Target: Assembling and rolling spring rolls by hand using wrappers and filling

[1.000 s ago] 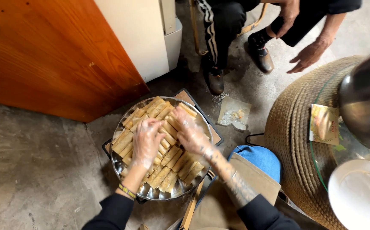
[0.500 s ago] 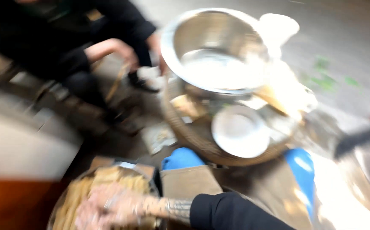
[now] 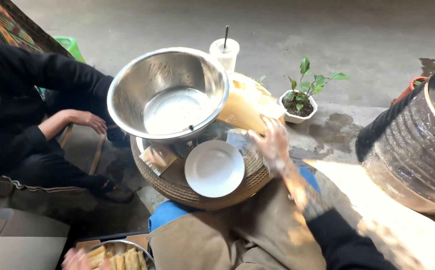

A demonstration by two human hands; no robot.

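Right hand (image 3: 272, 142), fingers spread and released, reaches over the woven worktop (image 3: 177, 187) and touches a yellowish wrapper stack (image 3: 245, 107) beside the steel bowl (image 3: 167, 95). Left hand (image 3: 75, 259), blurred, rests by the rolls (image 3: 120, 260) in their tray, well apart; grip cannot be told.

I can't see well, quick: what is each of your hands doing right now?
Left hand: blurred at the tray of rolls; grip cannot be told.
Right hand: open, fingers spread, reaching to the yellow packet, holding nothing.
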